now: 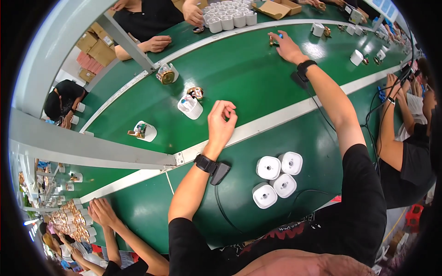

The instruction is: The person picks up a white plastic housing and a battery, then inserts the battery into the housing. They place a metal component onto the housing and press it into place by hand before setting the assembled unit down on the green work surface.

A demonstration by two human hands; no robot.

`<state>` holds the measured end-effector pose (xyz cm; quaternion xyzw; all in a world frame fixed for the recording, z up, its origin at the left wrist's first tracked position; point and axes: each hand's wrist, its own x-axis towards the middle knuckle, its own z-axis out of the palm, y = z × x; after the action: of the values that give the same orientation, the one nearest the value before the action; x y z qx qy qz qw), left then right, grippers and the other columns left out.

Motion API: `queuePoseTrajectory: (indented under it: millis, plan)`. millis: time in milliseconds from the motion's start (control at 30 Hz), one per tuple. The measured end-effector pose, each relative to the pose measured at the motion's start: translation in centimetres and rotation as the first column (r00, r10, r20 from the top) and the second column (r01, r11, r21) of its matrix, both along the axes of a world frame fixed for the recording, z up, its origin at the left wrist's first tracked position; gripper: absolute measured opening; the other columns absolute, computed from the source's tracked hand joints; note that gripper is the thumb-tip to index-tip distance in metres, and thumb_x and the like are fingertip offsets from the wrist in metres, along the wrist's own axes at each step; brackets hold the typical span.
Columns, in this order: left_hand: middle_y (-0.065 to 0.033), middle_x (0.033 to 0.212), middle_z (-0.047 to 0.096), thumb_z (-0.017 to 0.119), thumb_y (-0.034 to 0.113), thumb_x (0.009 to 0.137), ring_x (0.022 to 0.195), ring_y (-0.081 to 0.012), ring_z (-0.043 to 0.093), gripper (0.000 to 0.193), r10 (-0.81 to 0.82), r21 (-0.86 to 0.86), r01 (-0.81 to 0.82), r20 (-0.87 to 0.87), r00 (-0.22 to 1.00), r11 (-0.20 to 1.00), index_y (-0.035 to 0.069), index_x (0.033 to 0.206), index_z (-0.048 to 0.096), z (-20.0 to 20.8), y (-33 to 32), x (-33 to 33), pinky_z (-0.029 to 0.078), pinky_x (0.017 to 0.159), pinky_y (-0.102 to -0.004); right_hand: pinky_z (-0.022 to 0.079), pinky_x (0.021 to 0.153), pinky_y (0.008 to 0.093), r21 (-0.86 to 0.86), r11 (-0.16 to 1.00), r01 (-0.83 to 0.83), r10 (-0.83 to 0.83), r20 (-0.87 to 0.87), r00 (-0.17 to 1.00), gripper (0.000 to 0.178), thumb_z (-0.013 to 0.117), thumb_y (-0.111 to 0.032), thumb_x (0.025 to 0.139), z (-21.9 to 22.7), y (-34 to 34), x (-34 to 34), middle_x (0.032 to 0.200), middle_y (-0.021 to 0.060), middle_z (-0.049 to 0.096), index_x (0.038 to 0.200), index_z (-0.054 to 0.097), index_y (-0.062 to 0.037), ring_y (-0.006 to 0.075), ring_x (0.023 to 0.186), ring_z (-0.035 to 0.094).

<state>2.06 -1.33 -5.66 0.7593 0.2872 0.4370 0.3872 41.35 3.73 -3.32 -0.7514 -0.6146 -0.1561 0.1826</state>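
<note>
My right hand (289,49) reaches far over the green conveyor belt, its fingers on a small gold-coloured part (272,42) with a bit of blue beside it. No white cup stands right by that hand. Closer in, my left hand (222,123) hovers at the belt's near rail with curled fingers, and nothing shows in them. To its left on the belt is a white ribbed cup (190,108) with wires inside and a gold-coloured round part (195,93) at its rim. Two similar white cups, one upper left (167,73) and one lower left (146,131), also carry gold-coloured parts.
Several white rounded housings (268,167) stand grouped on the green table before me. A grey metal frame (92,145) crosses at left. Black cables (368,110) hang at right. Co-workers sit around; across the belt are many white cups (226,21) and an open carton (276,8).
</note>
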Motion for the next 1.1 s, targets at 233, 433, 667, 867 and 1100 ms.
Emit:
queuePoseTrajectory:
  millis: [233, 433, 667, 867, 1100]
  plan:
    - [-0.001, 0.079, 0.054, 0.061, -0.008, 0.077, 0.065, -0.0082, 0.049, 0.013, -0.061, -0.015, 0.061, 0.0, 0.998, 0.998, 0.001, 0.088, 0.061, -0.1, -0.1, 0.5, 0.041, 0.059, -0.0237, 0.054, 0.083, 0.0452, -0.212, 0.977, 0.019, 0.058, 0.348, 0.936, 0.03, 0.062, -0.013, 0.089, 2.1, 1.8, 0.4, 0.132, 0.0138, 0.054, 0.119, 0.056, -0.0122, 0.0336, 0.116, 0.056]
    - [-0.002, 0.081, 0.055, 0.064, -0.005, 0.078, 0.067, -0.01, 0.051, 0.02, -0.074, 0.016, 0.075, -0.033, 0.997, 0.997, 0.002, 0.096, 0.061, -0.4, 0.7, -0.2, 0.043, 0.062, -0.0242, 0.054, 0.069, 0.0388, 0.034, 0.998, 0.056, -0.056, -0.018, 0.998, 0.019, 0.062, -0.014, 0.091, 6.0, -2.9, -4.7, 0.1, 0.0095, 0.069, 0.109, 0.062, -0.008, 0.026, 0.089, 0.068]
    - [-0.0072, 0.095, 0.062, 0.068, 0.005, 0.084, 0.077, -0.015, 0.059, 0.035, -0.201, -0.088, 0.232, 0.269, 0.942, 0.969, 0.004, 0.116, 0.054, 3.2, -3.0, 2.1, 0.049, 0.073, -0.0281, 0.045, 0.056, 0.0219, 0.251, 0.962, -0.111, 0.27, -0.789, 0.552, 0.019, 0.061, -0.02, 0.097, 8.5, -13.2, -14.4, 0.077, 0.0016, 0.067, 0.101, 0.064, -0.0017, 0.0047, 0.064, 0.06]
    - [-0.0114, 0.101, 0.068, 0.068, 0.011, 0.089, 0.079, -0.0152, 0.065, 0.034, -0.495, -0.536, 0.712, 0.513, 0.701, 0.452, 0.002, 0.118, 0.054, 6.5, -5.7, 3.2, 0.052, 0.072, -0.0292, 0.048, 0.058, 0.0215, 0.265, 0.957, -0.118, 0.286, -0.8, 0.527, 0.016, 0.062, -0.011, 0.095, 7.0, -16.3, -19.7, 0.089, 0.0057, 0.069, 0.108, 0.063, -0.0012, 0.0095, 0.071, 0.063]
    - [-0.0073, 0.081, 0.068, 0.07, 0.012, 0.089, 0.064, -0.0118, 0.063, 0.032, -0.358, -0.531, 0.4, 0.187, 0.915, 0.747, 0.001, 0.116, 0.057, 4.2, -3.9, 2.8, 0.051, 0.058, -0.0253, 0.051, 0.079, 0.0329, 0.105, 0.953, -0.283, -0.036, -0.891, -0.453, 0.037, 0.056, -0.034, 0.1, 5.2, -17.1, -20.3, 0.112, 0.0076, 0.065, 0.122, 0.059, -0.0044, 0.0158, 0.098, 0.063]
